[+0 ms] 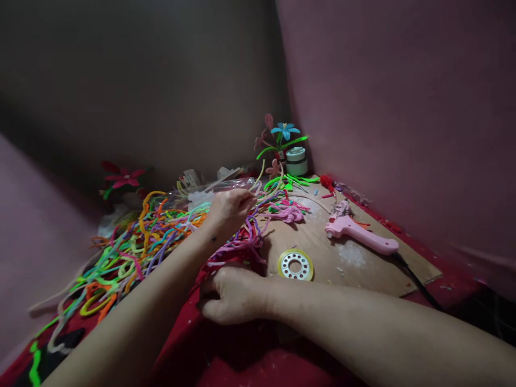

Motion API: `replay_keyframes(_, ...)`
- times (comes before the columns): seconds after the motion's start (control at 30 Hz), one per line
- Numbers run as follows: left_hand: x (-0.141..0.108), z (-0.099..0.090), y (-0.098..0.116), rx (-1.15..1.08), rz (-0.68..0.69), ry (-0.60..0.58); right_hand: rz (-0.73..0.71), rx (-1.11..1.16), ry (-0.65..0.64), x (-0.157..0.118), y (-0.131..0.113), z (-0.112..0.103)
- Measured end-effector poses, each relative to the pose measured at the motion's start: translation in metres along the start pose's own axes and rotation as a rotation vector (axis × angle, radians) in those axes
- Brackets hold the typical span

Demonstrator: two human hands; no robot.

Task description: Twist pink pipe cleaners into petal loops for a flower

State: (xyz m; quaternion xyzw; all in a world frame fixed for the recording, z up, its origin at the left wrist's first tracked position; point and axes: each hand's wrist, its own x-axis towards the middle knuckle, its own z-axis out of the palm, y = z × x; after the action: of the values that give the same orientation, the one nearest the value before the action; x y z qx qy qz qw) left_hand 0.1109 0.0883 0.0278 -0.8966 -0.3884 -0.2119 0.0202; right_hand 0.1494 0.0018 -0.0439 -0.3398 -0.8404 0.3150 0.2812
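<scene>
My left hand [233,210] reaches over the right side of a heap of pipe cleaners [167,234] in many colours. Its fingers are closed in a pinch, and what they hold, if anything, cannot be made out; pale stems rise just beyond. Closer to me, my right hand [234,295] is curled at the front edge of the red-covered table, below some purple and pink pipe cleaners [242,244]. The right fingertips are hidden, so what they grip does not show. Right of the hands, a roll of yellow tape [295,265] lies flat on a brown board [322,252].
A pink glue gun [363,234] rests on the board, its black cord running off to the right. Behind stand a blue pipe-cleaner flower [285,130], a whitish jar [296,161] and a pink flower [124,178]. Walls close in the back and right side.
</scene>
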Motion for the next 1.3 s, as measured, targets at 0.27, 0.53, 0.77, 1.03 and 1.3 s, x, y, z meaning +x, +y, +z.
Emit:
replay_keyframes(0.27,-0.074,-0.029,-0.017,-0.062,-0.087,0.129,-0.037,-0.143,0.027,-0.003,-0.003,0.004)
replay_keyframes(0.53,-0.115,-0.033,-0.058,-0.462,-0.456,0.325,-0.085,-0.078,0.116,-0.008,-0.006,0.012)
replay_keyframes(0.77,-0.121,-0.042,-0.069,-0.442,-0.475,0.149,-0.163,-0.15,0.036,-0.011,-0.01,0.017)
replay_keyframes(1.03,-0.123,-0.025,-0.069,-0.072,-0.307,-0.201,-0.163,-0.166,0.027,-0.011,-0.009,0.019)
replay_keyframes(1.3,-0.125,-0.03,-0.069,-0.028,-0.274,-0.086,0.09,0.075,0.158,-0.004,-0.008,0.013)
